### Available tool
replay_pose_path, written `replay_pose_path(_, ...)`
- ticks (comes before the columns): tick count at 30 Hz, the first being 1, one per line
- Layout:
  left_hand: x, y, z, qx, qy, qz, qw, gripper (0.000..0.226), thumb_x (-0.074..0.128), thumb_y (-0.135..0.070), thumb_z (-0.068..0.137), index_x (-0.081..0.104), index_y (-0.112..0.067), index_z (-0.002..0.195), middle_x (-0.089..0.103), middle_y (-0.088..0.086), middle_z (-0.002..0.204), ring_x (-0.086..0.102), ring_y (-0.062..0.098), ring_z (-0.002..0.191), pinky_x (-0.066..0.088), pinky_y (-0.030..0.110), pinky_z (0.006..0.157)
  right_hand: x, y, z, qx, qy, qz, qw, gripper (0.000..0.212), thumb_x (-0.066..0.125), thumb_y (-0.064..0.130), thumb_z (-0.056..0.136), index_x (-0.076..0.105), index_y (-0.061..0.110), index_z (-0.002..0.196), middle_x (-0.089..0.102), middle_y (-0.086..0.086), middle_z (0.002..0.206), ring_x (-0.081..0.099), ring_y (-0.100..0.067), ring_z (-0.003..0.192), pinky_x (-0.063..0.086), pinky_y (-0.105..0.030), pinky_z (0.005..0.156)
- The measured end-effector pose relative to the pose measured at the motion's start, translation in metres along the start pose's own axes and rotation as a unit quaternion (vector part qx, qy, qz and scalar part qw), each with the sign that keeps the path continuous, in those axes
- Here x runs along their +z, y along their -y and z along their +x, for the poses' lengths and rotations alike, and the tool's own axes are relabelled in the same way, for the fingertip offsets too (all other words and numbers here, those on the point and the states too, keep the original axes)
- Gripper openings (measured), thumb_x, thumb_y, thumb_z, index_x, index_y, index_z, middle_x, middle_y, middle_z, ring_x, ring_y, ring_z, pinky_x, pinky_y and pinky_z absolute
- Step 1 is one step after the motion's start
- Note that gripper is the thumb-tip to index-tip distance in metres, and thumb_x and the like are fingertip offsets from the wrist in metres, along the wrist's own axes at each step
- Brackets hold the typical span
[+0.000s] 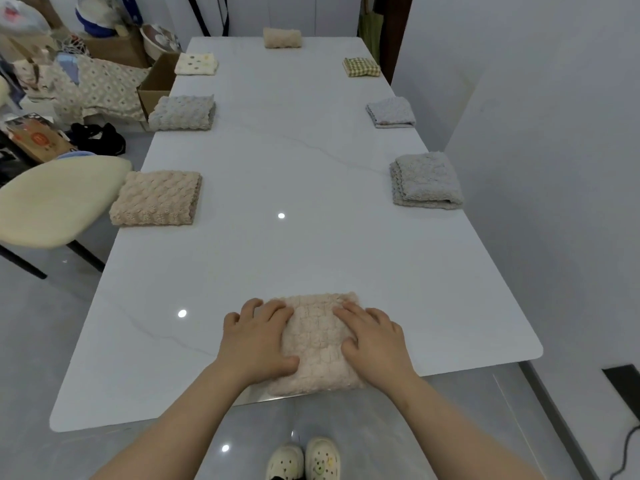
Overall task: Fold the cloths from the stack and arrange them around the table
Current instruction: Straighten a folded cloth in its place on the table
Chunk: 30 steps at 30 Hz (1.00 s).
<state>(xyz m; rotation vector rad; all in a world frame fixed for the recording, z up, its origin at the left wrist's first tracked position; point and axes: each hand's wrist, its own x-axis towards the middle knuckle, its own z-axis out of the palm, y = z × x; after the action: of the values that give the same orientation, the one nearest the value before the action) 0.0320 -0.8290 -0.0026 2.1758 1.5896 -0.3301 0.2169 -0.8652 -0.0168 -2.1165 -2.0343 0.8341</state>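
Note:
A folded beige cloth (317,344) lies at the near edge of the white table (294,258). My left hand (258,339) presses flat on its left side, and my right hand (372,344) presses flat on its right side. Several folded cloths sit around the table: a beige one (157,198), a grey-blue one (183,112) and a dotted cream one (196,64) along the left edge. A grey one (426,180), a pale grey one (390,111) and a green checked one (361,66) lie along the right edge. A beige one (282,37) sits at the far end.
A cream chair (52,199) stands by the table's left side. Cardboard boxes (156,84), bags and fabrics clutter the floor at the back left. A white wall runs close along the right. A dark cable (627,448) lies on the floor at the lower right.

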Motion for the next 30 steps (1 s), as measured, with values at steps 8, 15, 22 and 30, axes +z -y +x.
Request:
replay_pose_path(8,-0.028,-0.029,0.022,0.087,-0.099,-0.066,0.989,0.071,0.035,-0.054,0.066,0.034,-0.036,0.135,0.03,-0.013,0.141,0.019,0.013,0.134,0.018,0.032,0.107,-0.023,-0.007,-0.001,0.088,-0.108,0.234,0.962,0.038,0.053,0.024,0.09,0.05,0.023,0.128,0.051,0.009,0.132,0.044,-0.013,0.123,0.034,-0.031,0.106)
replay_pose_path(15,-0.033,-0.097,0.048,0.135,-0.081,-0.066,0.985,0.052,0.045,-0.031,0.089,0.031,-0.03,0.139,0.035,-0.008,0.143,0.026,0.016,0.134,0.024,0.031,0.105,-0.055,-0.065,-0.011,0.152,-0.151,0.224,0.951,0.038,0.055,0.02,0.088,0.051,0.022,0.125,0.054,0.006,0.129,0.047,-0.014,0.118,0.036,-0.026,0.1)
replay_pose_path(22,-0.016,-0.205,0.086,0.155,-0.094,-0.078,0.98,0.048,0.046,-0.033,0.091,0.034,-0.03,0.137,0.038,-0.01,0.141,0.03,0.015,0.132,0.026,0.027,0.102,-0.102,-0.177,-0.023,0.172,-0.165,0.223,0.945,0.038,0.057,0.019,0.087,0.052,0.021,0.125,0.053,0.003,0.13,0.045,-0.016,0.121,0.034,-0.027,0.102)
replay_pose_path(30,0.006,-0.354,0.122,0.098,-0.109,-0.11,0.983,0.047,0.043,-0.039,0.089,0.04,-0.027,0.134,0.044,-0.007,0.138,0.036,0.017,0.129,0.031,0.029,0.101,-0.178,-0.326,-0.04,0.134,-0.107,0.144,0.975,0.042,0.056,0.022,0.087,0.05,0.022,0.129,0.05,0.004,0.135,0.04,-0.016,0.126,0.028,-0.023,0.104)
